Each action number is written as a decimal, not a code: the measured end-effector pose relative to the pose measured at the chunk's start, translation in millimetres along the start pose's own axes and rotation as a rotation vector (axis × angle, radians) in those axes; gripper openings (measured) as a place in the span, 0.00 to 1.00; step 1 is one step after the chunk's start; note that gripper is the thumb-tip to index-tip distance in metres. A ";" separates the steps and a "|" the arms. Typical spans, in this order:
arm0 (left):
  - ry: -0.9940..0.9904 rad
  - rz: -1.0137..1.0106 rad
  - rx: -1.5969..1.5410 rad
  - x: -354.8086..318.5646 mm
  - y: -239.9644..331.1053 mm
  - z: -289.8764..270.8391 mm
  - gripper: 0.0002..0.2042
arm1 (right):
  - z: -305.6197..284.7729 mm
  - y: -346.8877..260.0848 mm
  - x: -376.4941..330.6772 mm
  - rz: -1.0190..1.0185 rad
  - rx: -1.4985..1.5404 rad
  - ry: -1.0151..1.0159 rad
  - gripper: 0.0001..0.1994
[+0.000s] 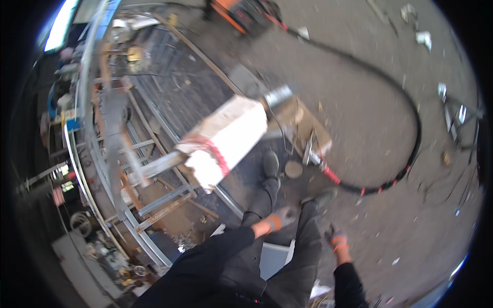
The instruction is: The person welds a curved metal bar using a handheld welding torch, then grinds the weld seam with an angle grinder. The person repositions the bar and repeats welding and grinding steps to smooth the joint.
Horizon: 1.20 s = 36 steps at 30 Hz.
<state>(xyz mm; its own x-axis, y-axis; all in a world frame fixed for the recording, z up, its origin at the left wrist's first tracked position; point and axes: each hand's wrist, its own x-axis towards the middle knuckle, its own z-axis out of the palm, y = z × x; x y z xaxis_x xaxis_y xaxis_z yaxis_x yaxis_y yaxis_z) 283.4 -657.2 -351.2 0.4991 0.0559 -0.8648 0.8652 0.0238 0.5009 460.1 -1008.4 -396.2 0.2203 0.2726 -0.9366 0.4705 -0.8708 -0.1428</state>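
Note:
My left hand point(281, 218), in a grey glove with an orange cuff, hangs over my legs near the left knee. Its fingers are blurred, and nothing shows in its grasp. To the right of my right leg is my right hand point(336, 238), gloved the same way, fingers apart and holding nothing. Ahead of the left hand rests a long, bright white block-shaped piece point(233, 131) with a red band round its near end. A brown board or flat box point(308, 120) lies beyond my shoes. At its near corner sits a metal-ended tool point(314, 158) with a red-wrapped cable.
The thick black cable point(418, 123) loops right across the floor toward an orange and black machine point(233, 14). Metal frames and bars point(159, 200) fill the left. A round disc point(294, 169) lies near my shoes; metal scraps point(452, 115) lie far right.

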 end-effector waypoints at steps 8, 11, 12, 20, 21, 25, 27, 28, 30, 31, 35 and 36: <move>0.486 0.199 -0.109 -350.1 82.8 -140.5 0.21 | -166.2 -59.0 -178.2 -0.155 0.115 0.174 0.35; 0.901 0.414 -0.233 -414.0 77.1 -208.8 0.18 | -267.4 -112.5 -203.8 -0.273 -0.045 0.301 0.33; 0.972 0.335 -0.238 -427.7 61.2 -237.0 0.19 | -304.1 -142.3 -210.8 -0.273 -0.090 0.319 0.32; 1.436 0.385 -1.325 -357.8 -80.7 -459.3 0.31 | -517.7 -514.9 -272.9 -0.863 -0.417 0.811 0.36; 1.359 0.408 -1.448 -355.2 -83.4 -470.9 0.33 | -530.6 -567.9 -272.0 -0.876 -0.471 0.841 0.37; 1.134 0.568 -1.916 -375.5 -79.5 -517.0 0.45 | -568.3 -736.4 -261.7 -0.849 -0.708 0.890 0.45; 1.090 0.580 -2.160 -387.9 -83.9 -544.7 0.43 | -576.5 -796.5 -252.3 -0.803 -0.820 0.868 0.48; 1.110 0.545 -2.227 -391.6 -87.2 -556.3 0.43 | -577.9 -819.9 -247.6 -0.773 -0.871 0.860 0.49; 1.156 0.586 -2.254 -395.3 -99.7 -576.4 0.43 | -576.9 -852.4 -237.7 -0.762 -0.925 0.796 0.51; 1.179 0.657 -2.212 -393.4 -105.5 -583.1 0.43 | -576.8 -863.7 -231.5 -0.738 -0.967 0.764 0.51; 1.194 0.718 -2.235 -386.7 -127.7 -599.1 0.34 | -577.9 -882.8 -209.0 -0.742 -1.062 0.728 0.35; 1.213 0.672 -2.230 -385.2 -130.7 -600.3 0.31 | -578.4 -882.2 -204.5 -0.696 -1.104 0.701 0.28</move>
<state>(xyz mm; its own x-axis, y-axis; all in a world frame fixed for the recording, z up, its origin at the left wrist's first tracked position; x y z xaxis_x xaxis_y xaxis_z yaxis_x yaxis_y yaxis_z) -51.1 -82.7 -61.6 -0.3176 0.6453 -0.6948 -0.8463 0.1376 0.5146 494.3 -59.3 106.4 -0.1104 0.9116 -0.3961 0.9774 0.1718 0.1231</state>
